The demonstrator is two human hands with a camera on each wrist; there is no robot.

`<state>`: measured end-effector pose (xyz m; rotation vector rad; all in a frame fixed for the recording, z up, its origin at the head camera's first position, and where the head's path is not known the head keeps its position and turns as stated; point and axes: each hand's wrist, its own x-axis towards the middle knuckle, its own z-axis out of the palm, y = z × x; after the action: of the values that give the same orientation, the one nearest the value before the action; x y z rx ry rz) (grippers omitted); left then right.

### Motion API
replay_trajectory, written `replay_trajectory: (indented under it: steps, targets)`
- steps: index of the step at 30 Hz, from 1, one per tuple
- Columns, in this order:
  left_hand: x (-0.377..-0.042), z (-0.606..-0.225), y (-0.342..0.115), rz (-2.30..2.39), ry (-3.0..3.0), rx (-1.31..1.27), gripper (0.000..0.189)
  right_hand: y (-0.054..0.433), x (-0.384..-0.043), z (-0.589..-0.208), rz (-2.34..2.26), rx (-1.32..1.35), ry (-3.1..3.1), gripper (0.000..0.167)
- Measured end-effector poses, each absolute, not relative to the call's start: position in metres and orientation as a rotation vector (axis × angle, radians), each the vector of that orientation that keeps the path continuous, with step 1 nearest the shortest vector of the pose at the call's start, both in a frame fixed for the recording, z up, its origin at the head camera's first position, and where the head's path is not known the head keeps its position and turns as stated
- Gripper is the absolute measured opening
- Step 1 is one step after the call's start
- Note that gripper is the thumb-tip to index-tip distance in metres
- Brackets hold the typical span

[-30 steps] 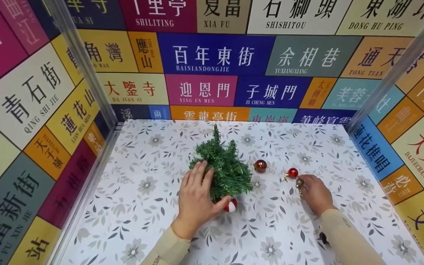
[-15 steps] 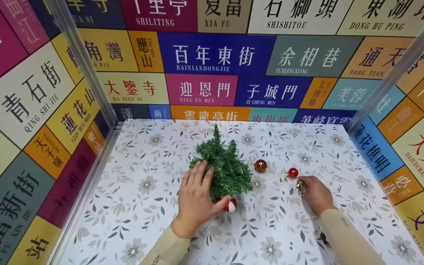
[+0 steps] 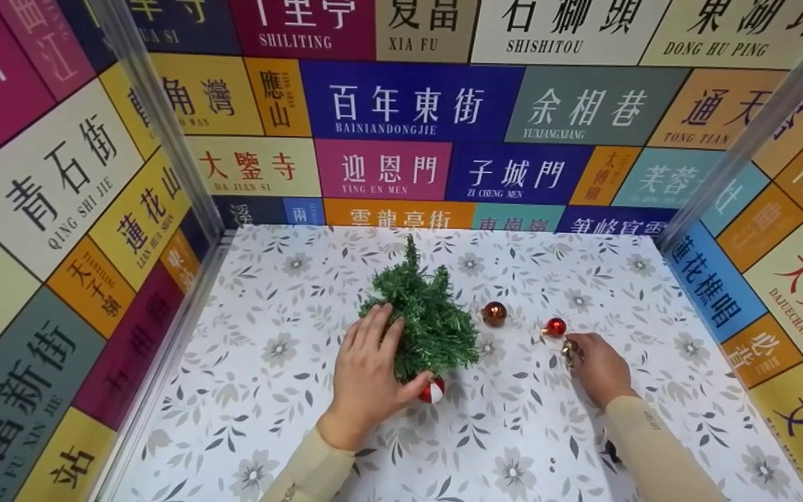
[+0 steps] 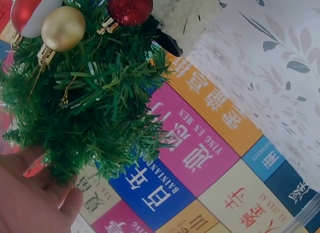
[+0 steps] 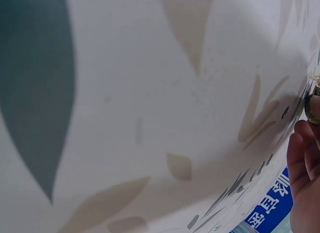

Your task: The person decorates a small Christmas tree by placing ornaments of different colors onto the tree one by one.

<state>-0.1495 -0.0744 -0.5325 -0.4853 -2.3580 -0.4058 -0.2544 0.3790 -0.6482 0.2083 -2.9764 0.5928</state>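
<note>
A small green artificial Christmas tree (image 3: 426, 307) stands in the middle of the patterned table. My left hand (image 3: 366, 366) rests against its left side, fingers stretched along the branches, thumb beside a red-and-white ball ornament (image 3: 433, 390) at the tree's lower front. In the left wrist view, a gold ball (image 4: 63, 29) and a red glittery ball (image 4: 130, 7) hang on the tree. To the right, my right hand (image 3: 598, 366) pinches a small gold ball ornament (image 3: 569, 353) low over the table; in the right wrist view, only its edge (image 5: 313, 110) shows.
A brown ball ornament (image 3: 494, 314) lies right of the tree. A small red ball ornament (image 3: 555, 326) lies just beyond my right fingertips. Part of a dark object (image 3: 612, 452) shows beside my right sleeve. Panels with colourful signs (image 3: 408, 101) wall the table at back and sides.
The left hand has shifted slightly left, and the red-and-white ball has moved a little left with more of it showing. The right hand has stayed nearly still with the gold ball.
</note>
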Motion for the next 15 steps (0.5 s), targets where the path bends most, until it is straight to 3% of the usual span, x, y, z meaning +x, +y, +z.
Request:
replay_trajectory:
  steps: [15]
  targets:
    - [-0.153, -0.527, -0.093, -0.415, -2.385, -0.611, 0.087, 0.378, -0.255, -0.651, 0.598, 0.194, -2.966, 0.038]
